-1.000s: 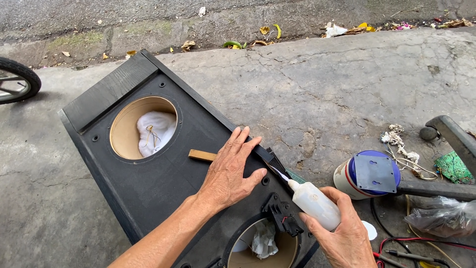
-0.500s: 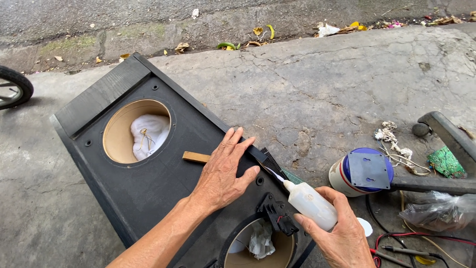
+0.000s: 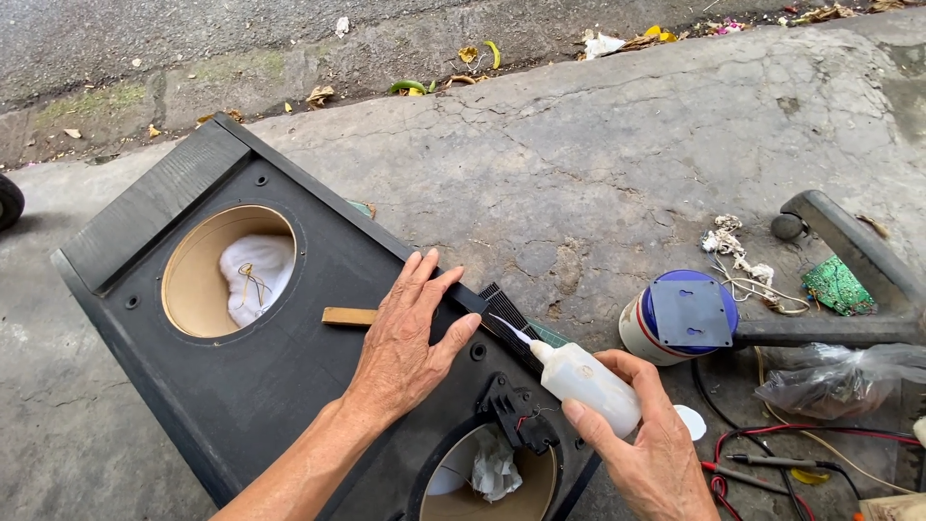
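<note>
Black speaker cabinet (image 3: 260, 386) lying face-up on cracked concrete; landmark for all else. Left hand (image 3: 410, 342) flat on cabinet face near its right edge, fingers spread, nothing grasped, pressing down over one end of a small wooden strip (image 3: 347, 316); strip's other end sticking out toward upper round cutout (image 3: 229, 270) with white stuffing inside. Right hand (image 3: 646, 444) just off cabinet's right edge, clenched around white squeeze bottle (image 3: 584, 378); thin nozzle tip aimed at cabinet edge beside left thumb; contact with edge unclear. Lower round cutout (image 3: 487, 473) at cabinet's near end, white wadding and black bracket at rim. Right of cabinet: blue-lidded can (image 3: 680, 318); farther right, green circuit board (image 3: 837, 286), clear plastic bag (image 3: 839, 376), red and black wires (image 3: 772, 453).
</note>
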